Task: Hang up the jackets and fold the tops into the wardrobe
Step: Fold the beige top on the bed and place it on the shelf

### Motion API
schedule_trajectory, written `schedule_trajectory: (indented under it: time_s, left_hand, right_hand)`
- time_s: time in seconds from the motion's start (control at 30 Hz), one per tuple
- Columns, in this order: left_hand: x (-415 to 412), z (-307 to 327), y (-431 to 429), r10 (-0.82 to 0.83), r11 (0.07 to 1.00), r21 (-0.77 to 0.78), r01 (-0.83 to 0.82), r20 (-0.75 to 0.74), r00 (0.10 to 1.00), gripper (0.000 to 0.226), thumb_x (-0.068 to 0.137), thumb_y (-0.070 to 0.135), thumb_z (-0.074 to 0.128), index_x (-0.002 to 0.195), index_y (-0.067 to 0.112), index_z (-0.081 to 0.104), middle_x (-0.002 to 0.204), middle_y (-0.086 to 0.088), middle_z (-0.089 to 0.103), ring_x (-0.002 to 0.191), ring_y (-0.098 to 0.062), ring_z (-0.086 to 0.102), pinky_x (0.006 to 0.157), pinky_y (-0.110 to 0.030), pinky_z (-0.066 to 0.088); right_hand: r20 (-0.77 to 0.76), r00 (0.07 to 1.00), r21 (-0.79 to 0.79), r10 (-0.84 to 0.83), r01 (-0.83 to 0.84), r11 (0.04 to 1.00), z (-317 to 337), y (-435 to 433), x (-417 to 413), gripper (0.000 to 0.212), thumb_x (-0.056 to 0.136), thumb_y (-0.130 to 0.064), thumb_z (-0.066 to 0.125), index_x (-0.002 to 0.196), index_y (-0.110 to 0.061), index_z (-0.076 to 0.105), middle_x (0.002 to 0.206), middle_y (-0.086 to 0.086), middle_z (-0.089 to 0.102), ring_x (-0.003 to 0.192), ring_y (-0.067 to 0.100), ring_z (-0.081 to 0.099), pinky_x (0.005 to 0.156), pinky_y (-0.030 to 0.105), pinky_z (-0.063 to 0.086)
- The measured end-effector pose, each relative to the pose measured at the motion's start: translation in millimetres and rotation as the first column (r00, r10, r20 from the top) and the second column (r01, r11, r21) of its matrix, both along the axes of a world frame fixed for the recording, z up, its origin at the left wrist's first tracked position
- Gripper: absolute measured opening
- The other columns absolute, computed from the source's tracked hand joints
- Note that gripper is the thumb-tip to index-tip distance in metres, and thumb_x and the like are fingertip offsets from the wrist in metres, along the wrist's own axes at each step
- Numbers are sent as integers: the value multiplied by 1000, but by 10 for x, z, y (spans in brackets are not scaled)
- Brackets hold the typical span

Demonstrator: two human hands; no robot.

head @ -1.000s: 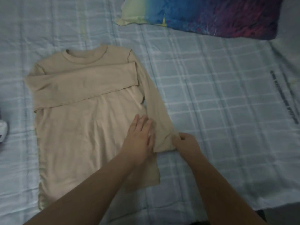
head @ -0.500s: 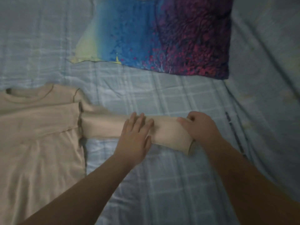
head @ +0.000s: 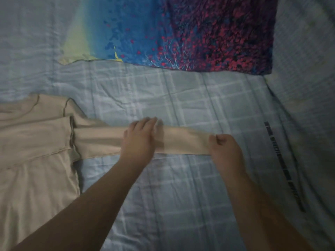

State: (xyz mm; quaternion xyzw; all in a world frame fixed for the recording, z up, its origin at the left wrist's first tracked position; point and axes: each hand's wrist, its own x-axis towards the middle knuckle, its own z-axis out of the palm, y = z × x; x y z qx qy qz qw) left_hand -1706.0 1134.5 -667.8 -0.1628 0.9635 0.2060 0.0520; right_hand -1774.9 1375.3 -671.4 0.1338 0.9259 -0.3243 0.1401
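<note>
Two hands work the beige top (head: pixel 36 160), flat on the bed sheet (head: pixel 199 98) at left. Left hand (head: pixel 139 138) presses its outstretched sleeve (head: pixel 101 140), fingers straight and together; right hand (head: pixel 224 151) pinches the cuff (head: pixel 204 143). Judged step: sleeve fold; next, carry cuff leftward across the body.

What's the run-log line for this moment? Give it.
beige top: flat on bed | sleeve: stretched sideways | left hand: pressing sleeve | right hand: gripping cuff

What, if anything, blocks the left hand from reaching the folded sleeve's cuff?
Probably nothing, so yes. The left hand lies flat on the outstretched sleeve, and the folded cuff lies uncovered to its left, with only flat fabric between them.
</note>
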Motion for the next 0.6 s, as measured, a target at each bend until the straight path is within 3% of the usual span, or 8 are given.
schedule_trajectory:
  time_s: [0.07,0.13,0.23,0.3,0.4,0.5,0.6]
  left_hand:
    - [-194,1,-257,30,999,19,-31,69,997,49,82,13,46,124,30,64,127,-2,61,112,-34,55,95,-46,48]
    - [-333,13,-436,-18,998,66,9,147,989,43,84,6,49,118,26,67,119,-6,62,107,-34,58,93,-46,50]
    - [-408,85,-542,-127,989,101,105,244,961,24,91,27,57,114,27,66,113,-5,63,105,-32,61,91,-44,51]
    - [-436,191,-597,-207,978,78,192,387,898,29,92,41,56,118,33,64,119,2,66,111,-26,61,95,-40,49]
    - [-509,331,-684,-268,959,69,276,542,796,35,85,49,62,115,32,67,121,4,63,115,-23,58,100,-36,45]
    - [-601,457,-734,-272,959,202,197,474,838,24,76,52,70,86,30,66,101,-1,55,103,-24,57,90,-31,43]
    - [-642,486,-727,-207,944,318,88,364,908,19,87,37,73,78,32,58,96,-2,54,95,-22,55,80,-28,40]
  right_hand:
    - [38,999,-47,1,1,999,9,-34,13,25,92,-31,59,84,-8,63,89,17,70,89,34,65,64,29,34]
    - [-28,1000,-59,-3,1,998,67,-95,34,20,94,-25,58,85,-8,60,88,18,67,84,34,62,63,30,29]
    - [-246,969,-105,28,-55,993,196,-161,99,17,98,-21,54,90,-6,54,78,7,55,70,21,46,60,30,22]
    - [-321,946,-140,42,-92,986,227,-160,135,13,98,-19,53,93,-7,52,75,1,51,65,13,39,59,30,22]
    - [-329,943,-124,45,-90,988,210,-118,136,11,99,-24,51,96,-14,49,73,2,51,67,25,49,58,36,28]
    - [-287,956,-74,63,-88,993,272,-58,113,11,99,-26,51,96,-16,48,75,3,54,71,35,57,57,35,24]
    - [-293,951,13,94,-95,995,416,-9,96,15,99,-28,53,97,-13,51,78,8,59,75,37,58,58,33,17]
